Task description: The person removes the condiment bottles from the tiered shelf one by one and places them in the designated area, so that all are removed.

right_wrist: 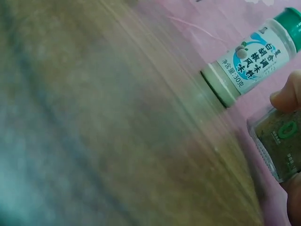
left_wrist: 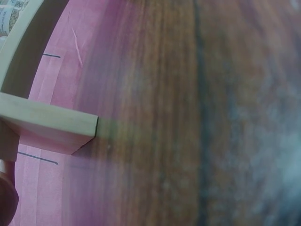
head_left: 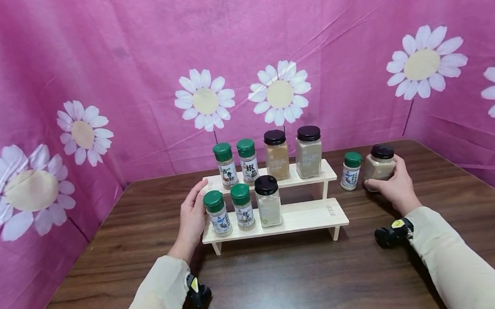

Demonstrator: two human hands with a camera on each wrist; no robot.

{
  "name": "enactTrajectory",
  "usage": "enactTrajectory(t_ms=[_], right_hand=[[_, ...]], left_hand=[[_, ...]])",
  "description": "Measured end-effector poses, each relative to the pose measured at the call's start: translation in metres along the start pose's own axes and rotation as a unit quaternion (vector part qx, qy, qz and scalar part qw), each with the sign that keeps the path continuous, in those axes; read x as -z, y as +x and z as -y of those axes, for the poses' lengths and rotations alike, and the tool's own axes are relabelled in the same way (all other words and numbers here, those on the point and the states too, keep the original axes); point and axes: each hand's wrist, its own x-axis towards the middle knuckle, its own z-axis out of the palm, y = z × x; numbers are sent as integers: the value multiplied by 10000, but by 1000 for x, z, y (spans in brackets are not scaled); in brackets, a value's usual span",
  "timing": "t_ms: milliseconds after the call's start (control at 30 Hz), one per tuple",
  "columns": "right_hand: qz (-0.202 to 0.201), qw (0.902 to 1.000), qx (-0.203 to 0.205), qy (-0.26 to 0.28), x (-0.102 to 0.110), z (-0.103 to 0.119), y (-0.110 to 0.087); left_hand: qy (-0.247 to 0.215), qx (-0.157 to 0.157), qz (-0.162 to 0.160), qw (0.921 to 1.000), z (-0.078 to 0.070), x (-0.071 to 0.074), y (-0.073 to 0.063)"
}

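We judge the squat, square clear-glass jar with a glossy black screw lid and greyish-beige powder inside point(head_left: 378, 168) to be fairly heavy for its size, wholly stiff, and fragile if knocked against its neighbours. We see it at the right, past the end of the pale wooden two-tier rack point(head_left: 308, 211), with the right hand point(head_left: 397, 189) around it: thumb and fingers are clamped on the glass body below the lid. Whether its base touches the dark-brown wood-grained tabletop point(head_left: 277, 285), we cannot tell. Smooth glass may slip under dry fingers, so we would favour the flat opposite sides, keeping off the lid in case it turns. Just beside it stands the slim, round, clear bottle with a ribbed green cap and a blue-and-white label point(head_left: 351, 176), likely lighter and easier to tip. The left hand point(head_left: 192, 221) is at the rack's left end, but we cannot tell whether its fingers curl round the wood or merely rest there. The rack's planks look matte, straight-edged and lightly grained, so we expect more friction from them than from glass. Behind hangs creased magenta cloth printed with white daisies point(head_left: 141, 85), plainly soft.
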Motion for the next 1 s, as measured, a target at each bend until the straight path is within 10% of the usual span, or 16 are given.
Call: enactTrajectory(t_ms=[1000], right_hand=[[820, 9952, 215, 484, -3, -10, 12]], left_hand=[[-10, -32, -188, 9998, 2, -2, 0]])
